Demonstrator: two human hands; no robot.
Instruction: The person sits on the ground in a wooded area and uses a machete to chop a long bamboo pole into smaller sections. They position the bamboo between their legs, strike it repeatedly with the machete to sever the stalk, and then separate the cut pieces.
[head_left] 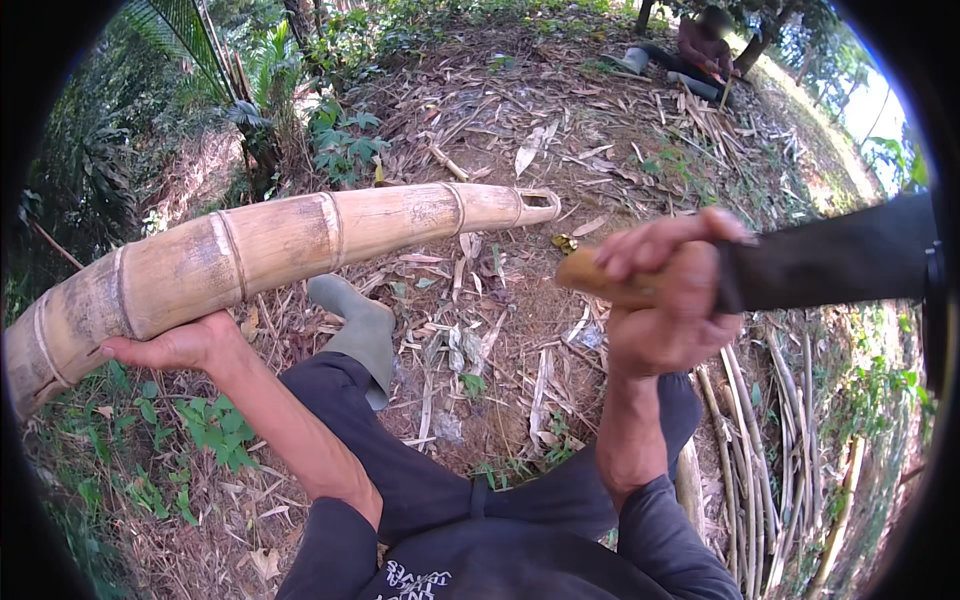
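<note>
A thick, pale bamboo pole (285, 245) with ringed joints crosses from the left edge to the middle, curved by the lens. Its right end has a cut opening in it. From below, my left hand (180, 345) grips the pole near its left part; the fingers are mostly hidden behind it. My right hand (670, 300), slightly blurred, is wrapped round the wooden handle of a machete (840, 260). The wide dark blade points to the right, raised and apart from the bamboo.
Dry leaves and bamboo scraps litter the brown soil. One grey-green boot (360, 330) of mine shows below the bamboo. Thin poles (740, 450) lie at the right. Another person (705, 50) sits at the far right. Green plants (345, 140) grow at the far left.
</note>
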